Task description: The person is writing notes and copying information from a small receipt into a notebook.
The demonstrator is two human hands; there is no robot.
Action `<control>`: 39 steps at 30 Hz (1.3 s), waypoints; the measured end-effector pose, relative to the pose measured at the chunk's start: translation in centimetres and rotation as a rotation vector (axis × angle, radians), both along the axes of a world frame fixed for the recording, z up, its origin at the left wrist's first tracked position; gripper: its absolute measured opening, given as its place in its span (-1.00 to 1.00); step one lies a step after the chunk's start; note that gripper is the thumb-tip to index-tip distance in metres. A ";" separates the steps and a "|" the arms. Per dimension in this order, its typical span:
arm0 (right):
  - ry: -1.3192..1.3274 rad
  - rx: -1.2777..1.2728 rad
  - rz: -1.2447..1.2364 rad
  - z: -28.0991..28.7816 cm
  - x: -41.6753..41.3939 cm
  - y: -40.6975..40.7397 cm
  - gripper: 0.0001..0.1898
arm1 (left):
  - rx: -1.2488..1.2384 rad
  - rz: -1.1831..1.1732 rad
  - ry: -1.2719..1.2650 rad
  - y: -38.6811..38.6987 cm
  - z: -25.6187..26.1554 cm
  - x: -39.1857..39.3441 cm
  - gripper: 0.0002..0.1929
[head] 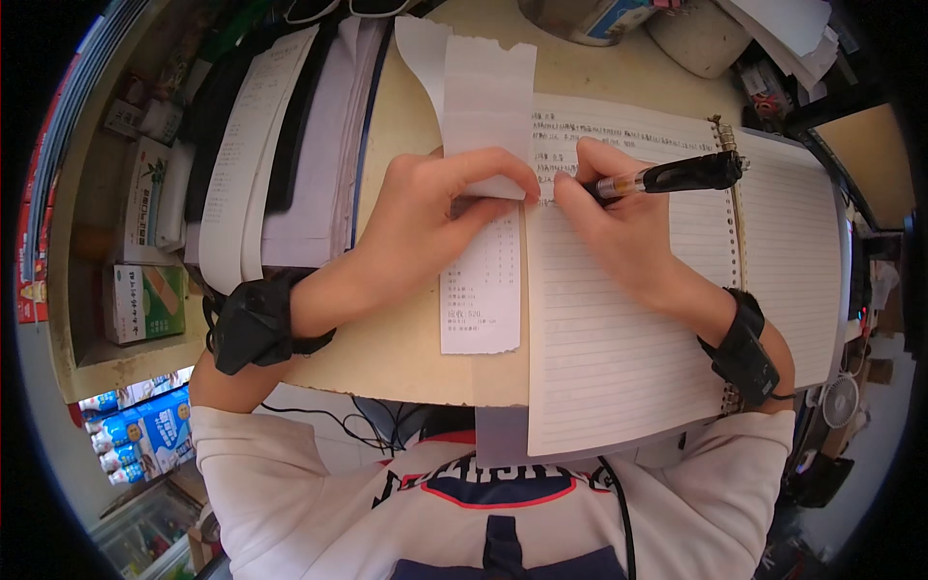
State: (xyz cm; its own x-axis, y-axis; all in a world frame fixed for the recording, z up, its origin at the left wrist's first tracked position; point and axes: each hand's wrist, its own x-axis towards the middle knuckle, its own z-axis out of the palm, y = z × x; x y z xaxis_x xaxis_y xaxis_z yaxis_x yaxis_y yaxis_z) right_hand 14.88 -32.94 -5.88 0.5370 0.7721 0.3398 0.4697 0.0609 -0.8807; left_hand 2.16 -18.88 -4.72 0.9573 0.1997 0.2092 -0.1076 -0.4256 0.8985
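My left hand (449, 206) pinches a paper receipt (482, 290) between thumb and forefinger, its upper part folded over and showing a blank side. Beside it, a spiral-bound lined notebook (616, 348) lies spread on the desk, with handwritten lines near the top of its left page. In my right hand (616, 210) is a black pen (689, 174), its tip end among the fingers over that page, just right of the receipt. The fingers hide the exact point of the pen. Both wrists wear black strapped devices.
Left of the receipt, long printed slips (250, 145) lie over a black object and a stack of papers (312, 217). Small boxes (148, 301) fill a shelf at the far left. A metal container (587, 18) and a pale container (696, 40) stand at the desk's back.
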 end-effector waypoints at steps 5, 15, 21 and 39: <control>0.020 0.013 0.011 -0.1 0.0 -0.1 -0.71 | -0.005 -0.002 0.006 -0.1 0.0 0.0 -0.78; 0.012 0.015 0.024 -0.2 0.1 0.0 -0.72 | 0.023 -0.004 0.011 0.0 0.1 0.1 -0.78; 0.022 0.012 0.023 0.1 -0.1 -0.1 -0.72 | 0.012 -0.007 0.002 0.0 0.1 0.1 -0.78; 0.008 -0.008 0.010 -0.1 0.1 -0.2 -0.71 | 0.007 -0.003 0.020 -0.1 0.1 0.0 -0.77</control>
